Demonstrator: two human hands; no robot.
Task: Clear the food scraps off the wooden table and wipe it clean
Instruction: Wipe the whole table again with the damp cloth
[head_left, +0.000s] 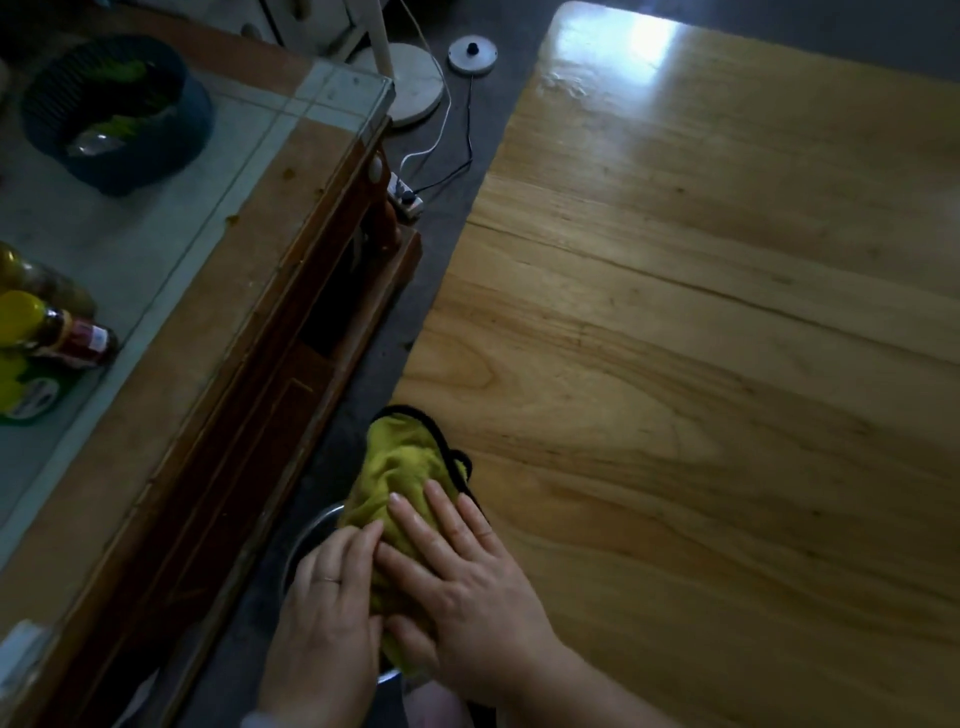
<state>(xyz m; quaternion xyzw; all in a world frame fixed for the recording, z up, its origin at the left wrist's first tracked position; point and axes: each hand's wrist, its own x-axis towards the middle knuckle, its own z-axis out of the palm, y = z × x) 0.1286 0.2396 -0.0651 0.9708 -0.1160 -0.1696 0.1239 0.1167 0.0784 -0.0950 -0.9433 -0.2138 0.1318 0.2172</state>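
A yellow-green cloth (402, 467) with a black edge hangs over the left edge of the wooden table (701, 364). My right hand (462, 587) lies flat on the cloth, fingers spread, thumb under its lower part. My left hand (327, 613) sits just left of it, fingers curled against the cloth, over a metal bowl (311, 530) that is held below the table edge and mostly hidden. No food scraps show on the tabletop.
A glass-topped wooden cabinet (223, 249) stands to the left across a narrow floor gap. On it sit a dark ribbed basket (119, 114) and sauce bottles (57, 332). A power strip (408, 200), cables and a round lid (472, 54) lie on the floor.
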